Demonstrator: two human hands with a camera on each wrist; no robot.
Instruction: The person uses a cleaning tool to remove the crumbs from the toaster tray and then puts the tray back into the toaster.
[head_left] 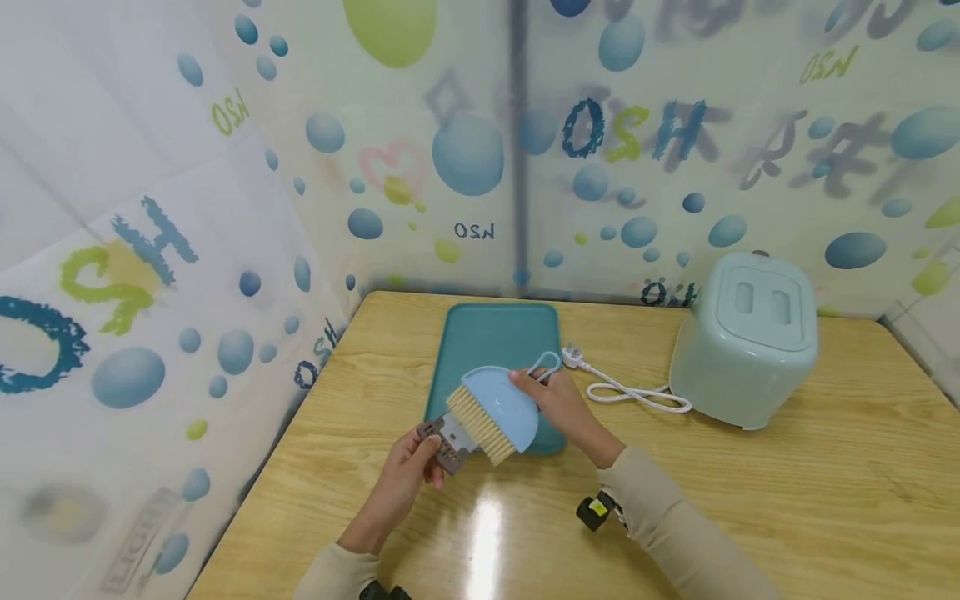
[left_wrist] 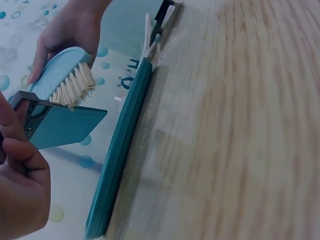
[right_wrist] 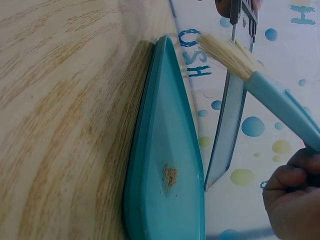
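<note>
Head view: left hand (head_left: pixel 405 468) pinches a stiff-looking flat grey tray (head_left: pixel 454 435) by its end, right hand (head_left: pixel 558 402) a light-looking half-round blue plastic brush (head_left: pixel 510 406) by its back.

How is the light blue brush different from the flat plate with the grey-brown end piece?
The brush has a rounded back, while the plate has long straight edges. The brush carries pale bristles; the plate is flat and shiny, with a grey-brown end piece. The right hand holds the brush; the left hand holds the plate by its end piece. Both are hand-held.
</note>
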